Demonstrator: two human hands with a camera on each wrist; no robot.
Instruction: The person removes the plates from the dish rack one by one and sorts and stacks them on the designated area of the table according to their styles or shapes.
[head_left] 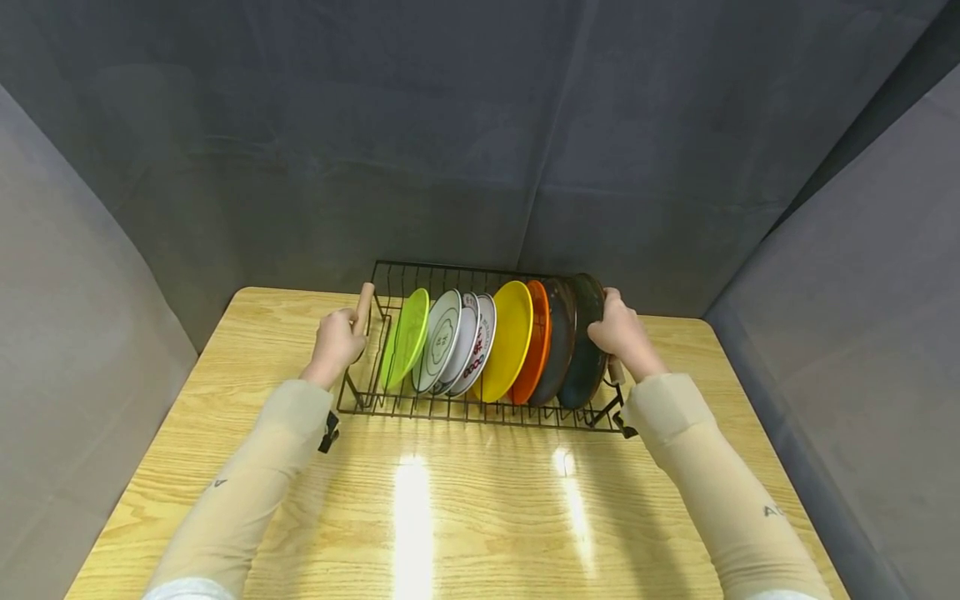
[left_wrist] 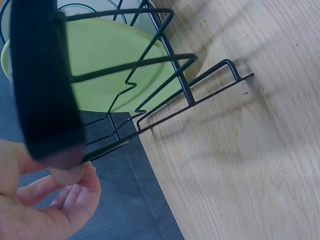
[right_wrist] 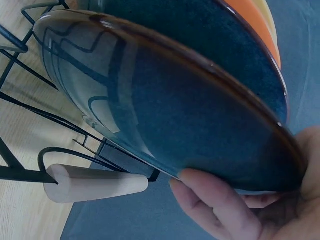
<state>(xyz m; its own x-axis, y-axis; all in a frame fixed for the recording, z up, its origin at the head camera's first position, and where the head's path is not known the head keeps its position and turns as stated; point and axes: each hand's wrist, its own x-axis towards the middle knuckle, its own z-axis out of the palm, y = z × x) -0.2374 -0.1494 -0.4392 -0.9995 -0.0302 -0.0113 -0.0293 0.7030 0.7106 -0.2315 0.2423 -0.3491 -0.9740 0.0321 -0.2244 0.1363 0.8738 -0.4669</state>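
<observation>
A black wire dish rack (head_left: 510,421) stands at the back of the table with several plates upright in it. My left hand (head_left: 335,343) grips the wooden handle (head_left: 364,304) at the rack's left end; in the left wrist view, this handle looks dark. With the right hand (head_left: 621,332) I pinch the rim of the outermost dark blue plate (right_wrist: 175,110), which has a brown edge and stands in the rack. Beside it is another dark plate (head_left: 557,342). The right wooden handle (right_wrist: 97,183) lies near that hand, untouched.
Leftward come orange (head_left: 534,342), yellow (head_left: 510,342) and several white patterned plates (head_left: 438,342), then a green plate (head_left: 405,337). Grey cloth walls (head_left: 450,167) enclose the wooden table (head_left: 487,500) at the back and sides.
</observation>
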